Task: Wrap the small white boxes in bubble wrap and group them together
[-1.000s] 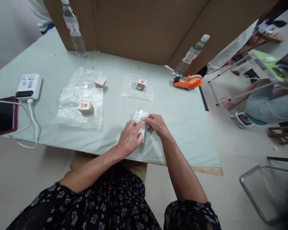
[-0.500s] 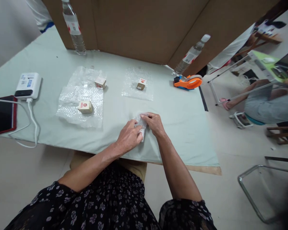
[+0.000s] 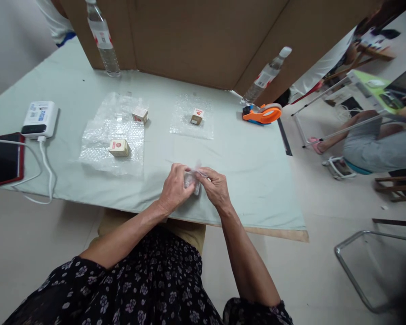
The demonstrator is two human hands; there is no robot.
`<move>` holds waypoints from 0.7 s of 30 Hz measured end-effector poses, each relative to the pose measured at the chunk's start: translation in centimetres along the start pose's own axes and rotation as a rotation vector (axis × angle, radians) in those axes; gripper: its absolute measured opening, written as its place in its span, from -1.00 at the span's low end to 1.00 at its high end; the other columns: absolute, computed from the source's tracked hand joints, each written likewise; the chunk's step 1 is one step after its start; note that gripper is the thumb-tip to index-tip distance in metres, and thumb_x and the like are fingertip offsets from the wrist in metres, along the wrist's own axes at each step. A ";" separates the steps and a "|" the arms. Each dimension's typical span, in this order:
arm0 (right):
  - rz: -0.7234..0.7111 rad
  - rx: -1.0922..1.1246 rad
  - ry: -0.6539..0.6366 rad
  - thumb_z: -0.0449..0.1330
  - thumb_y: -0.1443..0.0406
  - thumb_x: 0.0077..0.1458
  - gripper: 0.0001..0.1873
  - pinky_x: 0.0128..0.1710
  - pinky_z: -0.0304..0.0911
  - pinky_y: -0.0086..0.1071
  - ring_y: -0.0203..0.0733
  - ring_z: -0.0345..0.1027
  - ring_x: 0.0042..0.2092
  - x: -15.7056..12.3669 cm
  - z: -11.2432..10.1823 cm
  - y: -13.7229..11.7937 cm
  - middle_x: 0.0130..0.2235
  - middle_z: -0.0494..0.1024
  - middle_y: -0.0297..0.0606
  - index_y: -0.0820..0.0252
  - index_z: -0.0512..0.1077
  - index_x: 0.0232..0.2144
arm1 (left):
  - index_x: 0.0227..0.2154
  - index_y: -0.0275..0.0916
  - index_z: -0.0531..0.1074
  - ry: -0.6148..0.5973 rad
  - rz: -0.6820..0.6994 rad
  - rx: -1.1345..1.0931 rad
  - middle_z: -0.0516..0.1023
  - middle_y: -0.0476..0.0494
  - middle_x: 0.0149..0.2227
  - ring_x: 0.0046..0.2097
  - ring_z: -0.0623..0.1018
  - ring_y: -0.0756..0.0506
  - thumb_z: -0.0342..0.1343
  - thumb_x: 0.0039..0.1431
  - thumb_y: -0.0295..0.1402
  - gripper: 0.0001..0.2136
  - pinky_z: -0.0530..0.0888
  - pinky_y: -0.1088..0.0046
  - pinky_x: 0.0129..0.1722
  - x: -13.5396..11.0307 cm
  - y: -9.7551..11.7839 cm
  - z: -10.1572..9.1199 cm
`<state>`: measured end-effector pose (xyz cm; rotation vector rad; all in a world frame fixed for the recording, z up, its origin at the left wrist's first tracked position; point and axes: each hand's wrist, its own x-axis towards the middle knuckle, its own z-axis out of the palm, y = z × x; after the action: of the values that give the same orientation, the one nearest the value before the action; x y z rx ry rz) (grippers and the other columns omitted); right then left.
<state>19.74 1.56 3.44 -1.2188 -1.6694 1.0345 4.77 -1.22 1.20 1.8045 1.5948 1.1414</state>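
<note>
Between my hands, near the table's front edge, is a small bundle of bubble wrap (image 3: 192,181); what it encloses is hidden. My left hand (image 3: 176,187) closes round its left side. On the right, my right hand (image 3: 214,184) pinches the wrap's upper edge. Farther back, a small printed box (image 3: 196,116) sits on a square bubble wrap sheet (image 3: 179,126). To the left, a cream box (image 3: 119,148) rests on larger bubble wrap sheets (image 3: 94,151), with another small box (image 3: 140,114) at their right edge.
An orange tape dispenser (image 3: 269,114) lies at the back right beside a water bottle (image 3: 265,76). Another bottle (image 3: 104,45) stands before the cardboard panel (image 3: 196,40). A white power bank (image 3: 39,118) and a phone (image 3: 3,158) are cabled at left. A person (image 3: 375,144) sits at right.
My left hand has shifted slightly left and up and now wraps round the bundle's side. My right fingers have moved over the bundle's top, and its upper edge is folded up.
</note>
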 end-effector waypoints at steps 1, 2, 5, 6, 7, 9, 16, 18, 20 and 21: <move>-0.017 -0.008 0.001 0.22 0.14 0.15 -0.77 -0.02 0.37 -0.24 -0.12 0.51 -0.13 -0.2 0.1 0.0 -0.21 0.66 -0.22 0.13 0.61 -0.34 | 0.01 -0.27 0.32 0.010 -0.003 0.010 0.40 -0.27 -0.03 0.06 0.43 -0.21 0.18 0.04 -0.41 -0.58 0.46 0.20 0.05 0.2 -0.1 -0.1; -0.030 -0.016 -0.003 0.22 0.15 0.16 -0.78 0.00 0.37 -0.23 -0.12 0.52 -0.12 -0.4 0.2 0.1 -0.20 0.66 -0.22 0.13 0.61 -0.33 | 0.07 -0.28 0.28 0.003 0.006 0.023 0.39 -0.30 0.02 0.10 0.41 -0.24 0.20 0.02 -0.39 -0.49 0.43 0.15 0.10 0.5 -0.3 -0.3; -0.060 -0.043 -0.042 0.21 0.16 0.19 -0.78 0.04 0.37 -0.20 -0.11 0.53 -0.08 -0.8 0.3 0.5 -0.15 0.67 -0.22 0.09 0.62 -0.27 | 0.13 -0.24 0.28 -0.127 0.078 0.015 0.38 -0.31 0.13 0.19 0.36 -0.27 0.19 -0.03 -0.43 -0.41 0.30 0.07 0.23 1.6 -0.9 -0.9; -0.069 -0.050 -0.054 0.21 0.16 0.19 -0.78 0.05 0.37 -0.19 -0.11 0.53 -0.07 -0.8 0.3 0.6 -0.14 0.67 -0.22 0.08 0.63 -0.25 | 0.09 -0.22 0.32 -0.184 0.100 -0.014 0.40 -0.28 0.12 0.19 0.37 -0.25 0.17 -0.04 -0.46 -0.46 0.29 0.09 0.23 1.9 -1.2 -1.1; -0.077 -0.056 -0.066 0.21 0.17 0.20 -0.78 0.08 0.36 -0.17 -0.11 0.53 -0.05 -0.9 0.3 0.8 -0.12 0.67 -0.22 0.06 0.63 -0.22 | 0.02 -0.22 0.37 -0.232 0.110 -0.049 0.43 -0.25 0.09 0.17 0.39 -0.23 0.15 -0.04 -0.47 -0.53 0.31 0.12 0.22 2.2 -1.4 -1.2; -0.087 -0.080 -0.078 0.20 0.19 0.21 -0.78 0.13 0.33 -0.14 -0.10 0.51 0.01 -1.1 0.3 0.9 -0.09 0.67 -0.24 0.02 0.62 -0.19 | -0.14 -0.22 0.40 -0.280 0.088 -0.106 0.48 -0.20 -0.02 0.05 0.47 -0.18 0.13 -0.02 -0.46 -0.68 0.40 0.20 0.11 2.5 -1.8 -1.5; -0.205 -0.256 -0.132 0.24 0.18 0.18 -0.55 0.28 0.18 -0.04 -0.03 0.29 0.27 -3.4 -0.3 1.2 0.17 0.51 -0.18 0.02 0.45 0.12 | -0.40 -0.19 0.27 -0.228 0.011 -0.194 0.50 -0.10 -0.21 -0.14 0.50 -0.10 0.16 -0.03 -0.44 -0.84 0.44 0.35 -0.10 2.0 -1.9 -1.5; -0.256 -0.328 -0.150 0.29 0.18 0.13 -0.38 0.30 0.13 0.02 0.03 0.18 0.33 -4.0 -0.3 1.5 0.26 0.40 -0.13 0.04 0.34 0.23 | -0.42 -0.19 0.26 -0.222 0.038 -0.221 0.50 -0.10 -0.20 -0.11 0.51 -0.11 0.12 -0.03 -0.47 -0.86 0.44 0.34 -0.08 1.9 -1.8 -1.4; -0.276 -0.399 -0.143 0.26 0.23 0.15 -0.37 0.31 0.10 0.05 0.03 0.15 0.35 -4.3 -0.1 1.9 0.29 0.37 -0.13 0.03 0.29 0.26 | -0.40 -0.19 0.28 -0.228 0.057 -0.238 0.51 -0.11 -0.19 -0.09 0.52 -0.11 0.08 -0.02 -0.49 -0.88 0.46 0.31 -0.04 1.8 -1.7 -1.6; -0.277 -0.423 -0.133 0.22 0.26 0.19 -0.41 0.30 0.11 0.05 0.02 0.17 0.34 -4.3 0.0 2.1 0.28 0.38 -0.14 0.02 0.30 0.26 | -0.38 -0.20 0.30 -0.238 0.060 -0.237 0.52 -0.12 -0.18 -0.09 0.53 -0.11 0.07 0.00 -0.49 -0.89 0.46 0.30 -0.03 1.7 -1.8 -1.7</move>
<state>21.34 -2.22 0.89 -1.1488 -2.1664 0.6204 2.28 0.48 1.18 1.7661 1.2243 1.0482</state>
